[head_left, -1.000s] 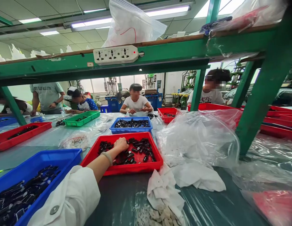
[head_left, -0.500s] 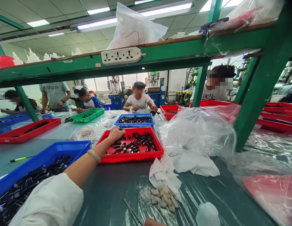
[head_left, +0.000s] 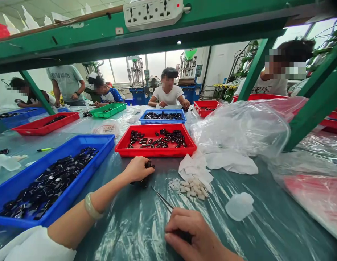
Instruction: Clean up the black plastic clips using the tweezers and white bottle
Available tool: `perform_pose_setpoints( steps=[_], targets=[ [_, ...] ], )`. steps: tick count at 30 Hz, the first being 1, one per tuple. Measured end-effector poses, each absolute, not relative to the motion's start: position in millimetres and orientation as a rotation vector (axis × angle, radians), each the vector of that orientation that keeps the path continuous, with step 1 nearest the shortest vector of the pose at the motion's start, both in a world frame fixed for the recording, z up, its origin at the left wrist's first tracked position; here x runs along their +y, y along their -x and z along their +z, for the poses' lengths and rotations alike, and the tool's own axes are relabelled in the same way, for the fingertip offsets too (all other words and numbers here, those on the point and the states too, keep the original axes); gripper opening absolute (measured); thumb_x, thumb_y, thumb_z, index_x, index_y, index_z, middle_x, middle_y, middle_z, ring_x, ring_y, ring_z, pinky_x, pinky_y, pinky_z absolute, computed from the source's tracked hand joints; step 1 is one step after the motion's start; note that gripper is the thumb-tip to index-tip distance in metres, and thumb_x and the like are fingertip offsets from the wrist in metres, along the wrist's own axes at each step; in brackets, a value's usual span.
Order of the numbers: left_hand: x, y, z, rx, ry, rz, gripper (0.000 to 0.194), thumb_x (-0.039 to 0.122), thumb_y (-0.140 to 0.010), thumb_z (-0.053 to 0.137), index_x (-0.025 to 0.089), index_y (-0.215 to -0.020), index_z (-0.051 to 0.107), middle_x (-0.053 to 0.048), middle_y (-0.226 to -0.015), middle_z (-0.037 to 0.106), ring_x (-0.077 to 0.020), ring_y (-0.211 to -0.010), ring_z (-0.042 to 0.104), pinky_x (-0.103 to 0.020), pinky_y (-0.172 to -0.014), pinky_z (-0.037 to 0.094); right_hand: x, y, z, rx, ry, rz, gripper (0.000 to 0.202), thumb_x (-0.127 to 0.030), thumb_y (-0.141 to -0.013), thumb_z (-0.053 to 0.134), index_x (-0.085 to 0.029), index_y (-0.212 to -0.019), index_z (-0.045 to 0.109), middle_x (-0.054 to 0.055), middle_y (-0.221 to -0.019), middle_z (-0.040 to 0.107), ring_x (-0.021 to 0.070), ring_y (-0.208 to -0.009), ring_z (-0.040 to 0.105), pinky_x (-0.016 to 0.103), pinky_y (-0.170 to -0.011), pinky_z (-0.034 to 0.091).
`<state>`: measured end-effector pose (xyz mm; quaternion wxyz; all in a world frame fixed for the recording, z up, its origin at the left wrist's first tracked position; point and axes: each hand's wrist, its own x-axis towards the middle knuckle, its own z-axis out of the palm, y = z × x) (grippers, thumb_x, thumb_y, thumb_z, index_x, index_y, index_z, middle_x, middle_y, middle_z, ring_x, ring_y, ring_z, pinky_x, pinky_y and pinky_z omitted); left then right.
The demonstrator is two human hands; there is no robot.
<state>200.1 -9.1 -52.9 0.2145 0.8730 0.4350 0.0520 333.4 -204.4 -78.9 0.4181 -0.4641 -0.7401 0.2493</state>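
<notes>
Gripping small glossy black parts [head_left: 150, 165] in curled left hand [head_left: 136, 168], just off near edge of red plastic tray [head_left: 155, 153]; pinching slim metal tweezers [head_left: 163, 200] in right hand [head_left: 194, 230]. Best loosen left fingers gently, angling tips away.

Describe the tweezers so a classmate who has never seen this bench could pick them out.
From the central red tray, come down to the right hand. The tweezers jut from it, up and to the left. They are slim and pointed, unlike the chunky beige pieces to their right.
</notes>
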Motion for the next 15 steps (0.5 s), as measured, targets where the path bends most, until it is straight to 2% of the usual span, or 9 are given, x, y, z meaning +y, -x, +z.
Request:
perform_pose_setpoints(
  steps=[4, 8, 10, 12, 15],
  targets=[
    [-12.3, -185.5, -50.5, 1.125, -2.484, 0.203, 0.037, 0.045, -0.074, 0.063, 0.017, -0.098, 0.064, -0.006, -0.095, 0.063, -0.0217, -0.09, 0.059, -0.033, -0.08, 0.045, -205.1, -334.4, -77.9, -1.889, 1.193, 0.619, 0.015, -0.016, -0.078, 0.052, -0.012, -0.068, 0.062, 0.003, -0.061, 0.055, 0.0097, -0.057, 0.051, 0.02, -0.052, 0.037],
    [-9.4, -183.1, -29.5, 1.075, -2.493, 0.314, 0.061, 0.056, -0.067, 0.064, 0.02, -0.117, 0.058, -0.009, -0.108, 0.061, -0.0262, -0.098, 0.057, -0.03, -0.078, 0.042, -204.7, -335.3, -76.9, -1.905, 1.222, 0.616, 0.016, -0.017, -0.079, 0.051, -0.014, -0.068, 0.062, 0.002, -0.061, 0.055, 0.0096, -0.056, 0.05, 0.02, -0.052, 0.036],
    [-5.1, -180.0, -26.0, 1.073, -2.48, 0.379, 0.065, 0.057, -0.068, 0.061, 0.02, -0.121, 0.055, -0.009, -0.108, 0.061, -0.0261, -0.097, 0.057, -0.029, -0.076, 0.042, -203.9, -335.6, -76.0, -1.908, 1.238, 0.615, 0.016, -0.017, -0.08, 0.051, -0.015, -0.068, 0.062, 0.002, -0.061, 0.055, 0.0096, -0.056, 0.05, 0.02, -0.052, 0.037],
    [-8.2, -158.5, -46.0, 1.08, -2.457, 0.428, 0.054, 0.056, -0.074, 0.055, 0.019, -0.114, 0.06, -0.007, -0.101, 0.065, -0.0241, -0.09, 0.059, -0.028, -0.072, 0.043, -203.1, -335.9, -75.7, -1.908, 1.252, 0.612, 0.016, -0.017, -0.08, 0.051, -0.015, -0.069, 0.062, 0.002, -0.061, 0.055, 0.0098, -0.057, 0.051, 0.02, -0.053, 0.038],
    [-45.6, -70.6, -136.7, 1.132, -2.366, 0.437, 0.037, 0.047, -0.083, 0.046, 0.019, -0.094, 0.068, -0.006, -0.086, 0.068, -0.0214, -0.078, 0.061, -0.028, -0.064, 0.045, -202.7, -336.4, -76.5, -1.912, 1.262, 0.613, 0.017, -0.018, -0.081, 0.05, -0.015, -0.07, 0.062, 0.003, -0.063, 0.056, 0.0098, -0.057, 0.051, 0.02, -0.052, 0.038]
  ],
)
